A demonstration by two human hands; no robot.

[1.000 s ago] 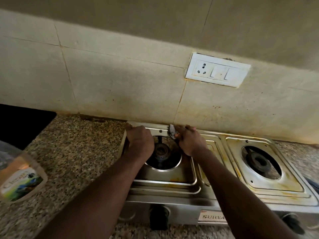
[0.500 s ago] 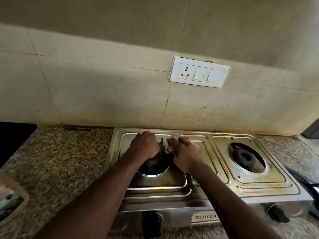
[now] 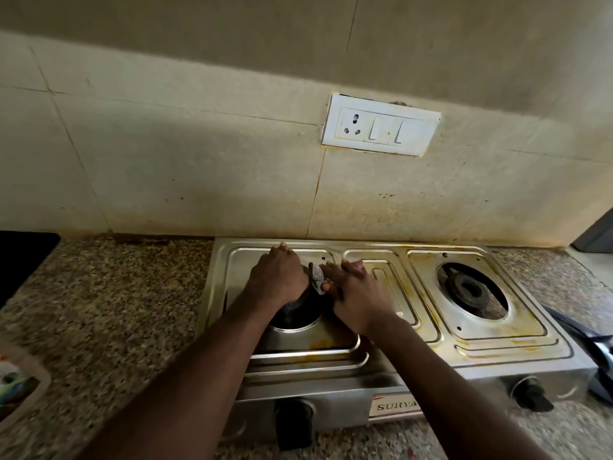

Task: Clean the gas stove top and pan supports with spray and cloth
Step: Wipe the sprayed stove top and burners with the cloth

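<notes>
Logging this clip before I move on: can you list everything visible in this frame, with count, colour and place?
gas stove: one, steel, stained, on counter against wall
burners: two, dark; left one under the hands
knobs: two, black, stove front
cloth: one, grey, small, between the hands
counter: speckled granite
switchboard: one, white, on tiled wall
packet: one, partly visible, left edge
dark object: right edge, unclear
left hand: over left burner
right hand: pinching cloth

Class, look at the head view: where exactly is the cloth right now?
The cloth is over the stove's left burner, pinched between the left hand and right hand, below the wall socket.
</notes>
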